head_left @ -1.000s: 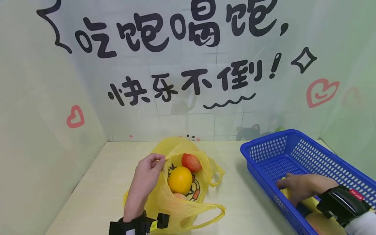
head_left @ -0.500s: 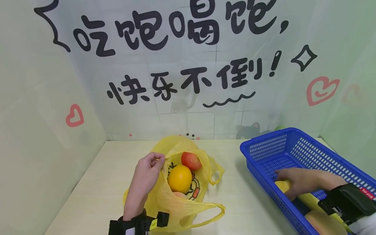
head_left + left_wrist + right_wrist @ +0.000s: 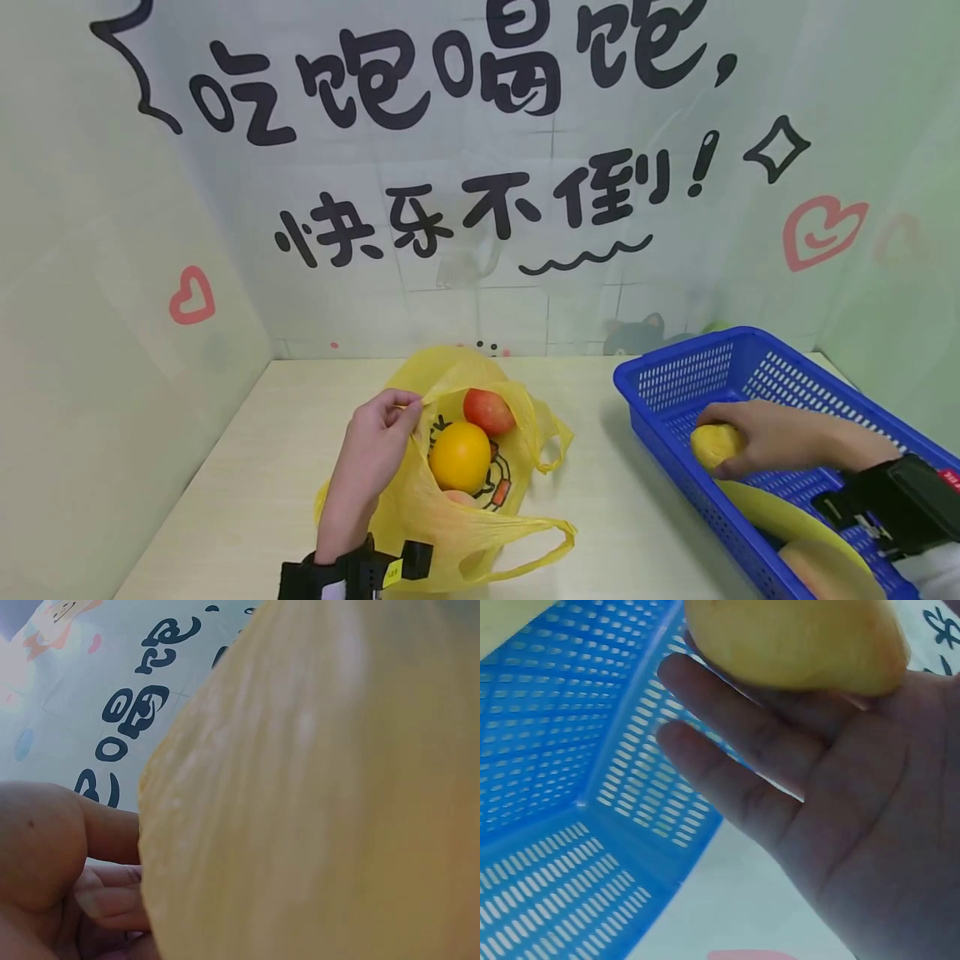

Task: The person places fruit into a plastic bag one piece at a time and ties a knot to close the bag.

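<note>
A half-curled right hand gripped a potato above a blue basket, well right of the yellow bag whose rim a left hand pinched.

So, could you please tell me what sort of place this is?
Perhaps a partitioned tabletop workspace: a pale table between greyish walls with black lettering, plus a blue perforated plastic basket and a yellow plastic bag.

Left hand pinching, right hand gripping
</note>
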Available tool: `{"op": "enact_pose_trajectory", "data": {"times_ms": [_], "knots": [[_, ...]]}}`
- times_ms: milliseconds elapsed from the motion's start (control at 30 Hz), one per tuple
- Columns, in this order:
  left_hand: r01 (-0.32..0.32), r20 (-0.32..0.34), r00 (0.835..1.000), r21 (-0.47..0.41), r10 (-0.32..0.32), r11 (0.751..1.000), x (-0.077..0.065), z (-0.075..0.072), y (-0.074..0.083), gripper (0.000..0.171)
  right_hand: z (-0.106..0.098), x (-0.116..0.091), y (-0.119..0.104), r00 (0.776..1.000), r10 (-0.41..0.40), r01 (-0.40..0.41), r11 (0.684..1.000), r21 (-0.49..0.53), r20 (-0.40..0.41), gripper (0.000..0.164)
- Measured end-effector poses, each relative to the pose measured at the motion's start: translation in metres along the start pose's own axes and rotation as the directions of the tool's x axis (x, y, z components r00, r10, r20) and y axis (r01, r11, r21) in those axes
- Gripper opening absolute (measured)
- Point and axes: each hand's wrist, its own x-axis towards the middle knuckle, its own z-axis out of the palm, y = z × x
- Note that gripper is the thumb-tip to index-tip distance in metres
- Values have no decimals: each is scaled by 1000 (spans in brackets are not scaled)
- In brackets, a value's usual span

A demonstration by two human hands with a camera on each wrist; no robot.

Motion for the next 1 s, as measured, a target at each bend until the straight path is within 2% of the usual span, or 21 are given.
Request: {"op": "enact_pose_trajectory", "data": {"times_ms": [200, 333, 533, 700, 1000], "knots": [[4, 1, 1000, -1, -4, 1000, 0, 0, -1, 21, -11, 1, -15, 992, -83, 81, 996, -24, -100, 51], [8, 0, 1000, -3, -8, 1000, -1, 0, -1, 21, -18, 5, -36, 980, -95, 85, 994, -67, -172, 48], [5, -2, 1000, 3, -5, 1000, 0, 0, -1, 21, -18, 11, -69, 956, -188, 170, 981, -96, -226, 50], [-4, 1, 1000, 4, 4, 1000, 0, 1, 0, 21, -10, 15, -96, 942, -256, 240, 966, -95, -217, 49], [3, 9, 1000, 4, -3, 1000, 0, 3, 1, 22, 5, 28, -133, 944, -305, 289, 948, -129, -123, 56]]}}
